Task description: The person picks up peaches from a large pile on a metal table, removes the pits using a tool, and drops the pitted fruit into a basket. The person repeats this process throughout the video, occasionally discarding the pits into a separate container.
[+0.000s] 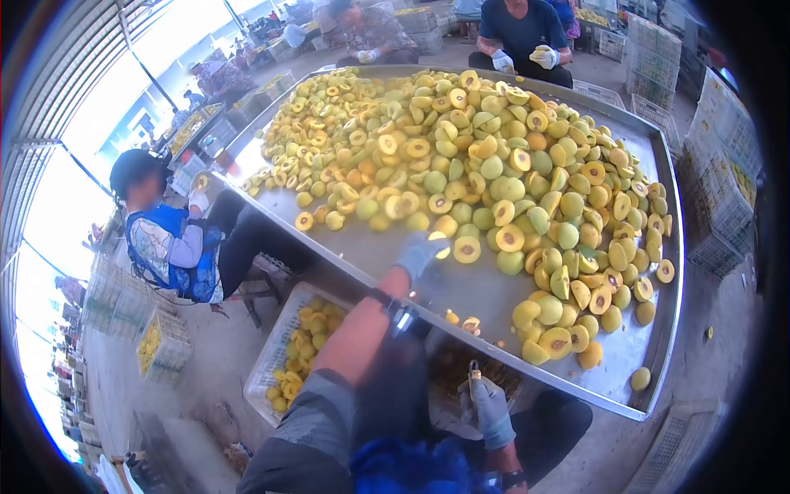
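My left hand (421, 253), in a grey-blue glove, reaches over the metal table. Its fingers, a little blurred, close on a yellow peach half (442, 246) at the near edge of the pile. Below the table rim, my gloved right hand (491, 409) is wrapped round a small hand tool (475, 370) with a narrow metal tip pointing up. The heap of peaches (461, 148) is mostly halves, many with brown pits or hollows showing. Small pit scraps (471, 325) lie on the steel close to the rim.
A raised rim (527, 372) edges the metal table (362, 251). Left of my legs stands a white crate (267, 362) of peach halves. One seated person (177, 239) works at the left, another (522, 41) across. Stacked crates (720, 181) stand at the right.
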`<state>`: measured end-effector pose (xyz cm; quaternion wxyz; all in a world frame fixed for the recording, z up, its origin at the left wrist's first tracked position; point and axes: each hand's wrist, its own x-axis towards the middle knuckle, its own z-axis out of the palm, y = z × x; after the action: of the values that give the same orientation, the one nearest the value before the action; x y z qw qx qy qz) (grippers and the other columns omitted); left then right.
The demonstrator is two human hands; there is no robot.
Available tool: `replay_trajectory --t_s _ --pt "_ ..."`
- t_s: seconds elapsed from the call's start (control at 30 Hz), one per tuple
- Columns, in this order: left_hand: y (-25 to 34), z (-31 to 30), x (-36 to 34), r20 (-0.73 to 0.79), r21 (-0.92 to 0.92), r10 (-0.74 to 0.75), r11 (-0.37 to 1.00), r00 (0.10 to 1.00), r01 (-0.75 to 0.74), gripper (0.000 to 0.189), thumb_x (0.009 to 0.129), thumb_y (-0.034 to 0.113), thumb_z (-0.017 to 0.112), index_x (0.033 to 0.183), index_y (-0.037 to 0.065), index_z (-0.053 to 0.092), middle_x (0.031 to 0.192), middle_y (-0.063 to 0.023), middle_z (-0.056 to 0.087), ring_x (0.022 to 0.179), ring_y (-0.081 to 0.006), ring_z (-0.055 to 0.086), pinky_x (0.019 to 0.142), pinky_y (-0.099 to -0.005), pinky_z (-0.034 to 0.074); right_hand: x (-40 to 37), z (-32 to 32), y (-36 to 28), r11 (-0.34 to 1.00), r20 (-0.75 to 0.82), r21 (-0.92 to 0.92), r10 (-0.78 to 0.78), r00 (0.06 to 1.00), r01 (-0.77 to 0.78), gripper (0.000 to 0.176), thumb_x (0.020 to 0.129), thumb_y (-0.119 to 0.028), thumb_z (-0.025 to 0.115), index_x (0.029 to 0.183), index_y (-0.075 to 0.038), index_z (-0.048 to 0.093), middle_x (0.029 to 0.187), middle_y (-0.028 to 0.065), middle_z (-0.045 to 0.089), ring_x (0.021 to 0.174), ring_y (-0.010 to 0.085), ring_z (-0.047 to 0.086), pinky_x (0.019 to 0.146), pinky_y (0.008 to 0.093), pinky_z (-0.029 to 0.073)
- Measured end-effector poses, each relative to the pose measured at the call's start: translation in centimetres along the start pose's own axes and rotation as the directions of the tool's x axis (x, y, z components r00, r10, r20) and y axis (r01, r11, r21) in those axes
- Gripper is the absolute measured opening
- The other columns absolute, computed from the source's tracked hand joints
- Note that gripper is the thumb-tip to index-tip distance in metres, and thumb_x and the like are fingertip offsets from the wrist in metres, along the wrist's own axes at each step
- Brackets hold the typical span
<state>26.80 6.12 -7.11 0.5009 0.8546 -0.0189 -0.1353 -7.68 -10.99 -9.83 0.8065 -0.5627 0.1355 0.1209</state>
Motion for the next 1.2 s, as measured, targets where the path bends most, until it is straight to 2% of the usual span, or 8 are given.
replay_trajectory --t_s 0.13,0.27,0.33,0.43,0.7,1.0,1.1,1.2 --pt "1.8 -1.8 -6.5 0.207 -0.772 0.043 0.621 0.977 0.137 0.037 0.094 0.028 0.071 0.12 0.004 0.062 0.104 -0.0135 0.07 0.092 -0.0262 0.07 0.078 -0.0406 0.06 -1.0 1.6 -3.2 0.98 0.048 0.198 0.017 0.999 -0.027 0.042 0.108 -0.04 0.05 0.101 -0.003 0.067 0.07 0.0003 0.06 0.052 0.0061 0.054 0.049 0.0207 0.042" --pt "4.8 -1.7 -12.8 0.438 -0.85 0.044 0.345 0.898 0.397 0.046 0.091 0.015 0.074 0.132 0.002 0.057 0.113 -0.0155 0.07 0.099 -0.031 0.071 0.091 -0.0445 0.059 -1.4 2.2 -4.8 0.981 0.06 0.194 -0.019 0.998 0.007 0.043 0.109 -0.04 0.049 0.1 -0.002 0.067 0.07 -0.001 0.059 0.053 0.0063 0.052 0.051 0.0215 0.041" --pt "6.3 -0.6 -16.3 0.089 -0.449 0.33 0.855 0.94 -0.258 0.051 0.085 0.007 0.077 0.132 0.001 0.057 0.114 -0.0138 0.071 0.098 -0.0285 0.071 0.093 -0.0415 0.058 -2.1 3.1 -7.1 0.998 0.022 0.028 -0.06 0.998 0.059 0.042 0.109 -0.039 0.049 0.101 -0.002 0.067 0.069 -0.001 0.059 0.054 0.0063 0.052 0.053 0.022 0.041" --pt "9.4 0.9 -19.5 0.048 -0.258 0.483 0.852 0.875 -0.456 0.036 0.088 -0.011 0.064 0.123 -0.001 0.056 0.11 -0.016 0.07 0.097 -0.024 0.07 0.082 -0.0359 0.063 -2.2 3.6 -7.9 0.982 -0.065 -0.132 -0.143 0.988 0.133 0.04 0.109 -0.036 0.05 0.103 -0.001 0.067 0.069 -0.0005 0.06 0.054 0.0059 0.052 0.053 0.0223 0.042" --pt "8.0 3.3 -21.4 0.016 -0.498 0.474 0.767 0.88 -0.404 0.047 0.083 -0.01 0.072 0.128 -0.002 0.06 0.114 -0.0095 0.071 0.103 -0.0159 0.069 0.094 -0.0291 0.056 -2.6 5.8 -13.5 0.987 -0.15 -0.119 -0.127 0.98 0.11 0.03 0.107 -0.028 0.052 0.111 -0.001 0.065 0.071 -0.0006 0.06 0.052 0.0039 0.05 0.048 0.0198 0.039" --pt "8.1 5.9 -22.4 0.061 -0.777 0.343 0.606 0.937 -0.172 0.024 0.101 0.01 0.056 0.123 0.001 0.059 0.107 -0.0113 0.068 0.09 -0.0188 0.072 0.08 -0.0311 0.06 -0.9 6.4 -12.3 0.808 -0.217 -0.499 -0.468 0.857 0.314 0.028 0.104 -0.026 0.058 0.102 0.002 0.065 0.072 0.0092 0.062 0.066 0.0154 0.058 0.062 0.0336 0.046" --pt "9.2 6.1 -22.9 0.106 -0.744 0.235 0.663 0.966 -0.08 0.025 0.105 0.017 0.051 0.121 0.001 0.059 0.105 -0.0111 0.067 0.089 -0.0196 0.071 0.078 -0.0311 0.059 -0.7 5.9 -11.7 0.76 -0.218 -0.56 -0.521 0.826 0.331 0.029 0.105 -0.026 0.057 0.1 0.001 0.064 0.073 0.0143 0.064 0.067 0.0212 0.061 0.064 0.0369 0.048" --pt "8.9 6.8 -22.8 -0.078 -0.3 0.399 0.865 0.914 -0.403 0.025 0.104 0.02 0.051 0.119 0.001 0.059 0.104 -0.0114 0.067 0.09 -0.021 0.069 0.077 -0.0323 0.058 -0.7 5.3 -11.5 0.721 -0.218 -0.634 -0.514 0.83 0.28 0.032 0.105 -0.028 0.055 0.098 0.002 0.064 0.075 0.0186 0.065 0.067 0.0267 0.063 0.065 0.0395 0.048"
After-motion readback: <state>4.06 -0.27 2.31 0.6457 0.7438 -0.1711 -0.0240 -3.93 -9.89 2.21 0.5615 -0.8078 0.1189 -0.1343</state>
